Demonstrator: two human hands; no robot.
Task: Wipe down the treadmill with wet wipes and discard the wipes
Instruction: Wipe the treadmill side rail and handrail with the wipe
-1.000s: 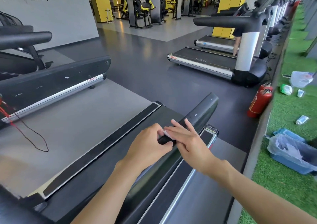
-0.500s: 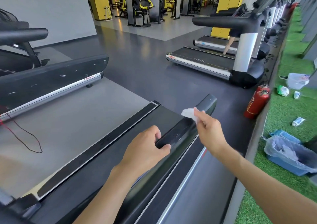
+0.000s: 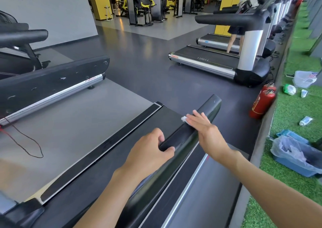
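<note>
From the head view: clasps the treadmill's black handrail (image 3: 211, 105) with the left grip (image 3: 149, 151), fingers curled over its top. Presses a white wipe (image 3: 184, 119) onto the handrail farther along with the right grip (image 3: 207, 133), fingers straight and spread flat. Well off to the right, on green turf (image 3: 287, 116), a bag-lined blue bin (image 3: 294, 165).

Head-worn view (wide-angle), facing forward and down, close above handrail (image 3: 211, 107)
</note>
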